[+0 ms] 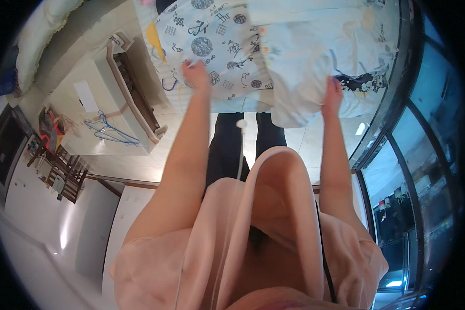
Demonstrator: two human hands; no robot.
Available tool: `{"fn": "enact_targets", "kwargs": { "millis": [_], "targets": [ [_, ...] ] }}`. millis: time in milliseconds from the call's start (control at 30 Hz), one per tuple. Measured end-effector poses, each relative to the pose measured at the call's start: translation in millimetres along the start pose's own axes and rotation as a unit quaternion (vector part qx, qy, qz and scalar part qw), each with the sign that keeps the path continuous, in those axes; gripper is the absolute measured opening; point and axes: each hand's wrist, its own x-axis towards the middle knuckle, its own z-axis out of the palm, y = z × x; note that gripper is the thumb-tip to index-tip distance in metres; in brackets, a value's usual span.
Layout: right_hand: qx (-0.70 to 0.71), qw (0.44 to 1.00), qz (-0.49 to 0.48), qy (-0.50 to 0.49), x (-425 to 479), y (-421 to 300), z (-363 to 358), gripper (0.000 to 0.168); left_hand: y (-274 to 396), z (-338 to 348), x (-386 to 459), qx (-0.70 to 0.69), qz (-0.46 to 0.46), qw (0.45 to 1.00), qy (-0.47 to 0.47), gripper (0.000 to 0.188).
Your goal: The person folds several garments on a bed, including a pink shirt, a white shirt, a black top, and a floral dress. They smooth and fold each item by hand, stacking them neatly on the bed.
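Observation:
White fabric with dark printed characters and round motifs point(219, 46) is spread out before me. My left hand point(196, 75) has its fingers pinched on the left edge of this printed fabric. A plain pale cloth point(298, 73) overlaps the right side of the print, its lower corner drooping past the front edge. My right hand point(332, 97) grips the right edge of that pale cloth. Beside the right fingers lies dark fabric with small white flowers point(366, 81). Whether the printed and plain parts are one piece, I cannot tell.
A wooden-edged cabinet point(97, 85) stands to the left, with blue clothes hangers point(110, 130) on it. Farther left is a dark wooden chair point(69, 174). Dark-framed windows point(399, 155) run along the right. A white cord point(241, 147) dangles in front of me.

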Motion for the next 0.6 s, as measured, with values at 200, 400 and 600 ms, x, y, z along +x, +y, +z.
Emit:
{"fn": "enact_targets", "kwargs": {
  "millis": [200, 400, 600],
  "targets": [
    [-0.134, 0.966, -0.113, 0.191, 49, -62, -101, 0.034, -50, -73, 58, -0.114, -0.335, 0.932, -0.076, 0.053],
    [-0.191, 0.928, -0.239, 0.213, 60, -101, -136, 0.035, -38, -50, 32, -0.247, -0.277, 0.925, -0.080, 0.038],
    [-0.129, 0.965, -0.230, 0.001, 32, -27, -43, 0.023, 10, -38, -27, -0.089, -0.021, 0.996, -0.013, 0.029]
  ]
}}
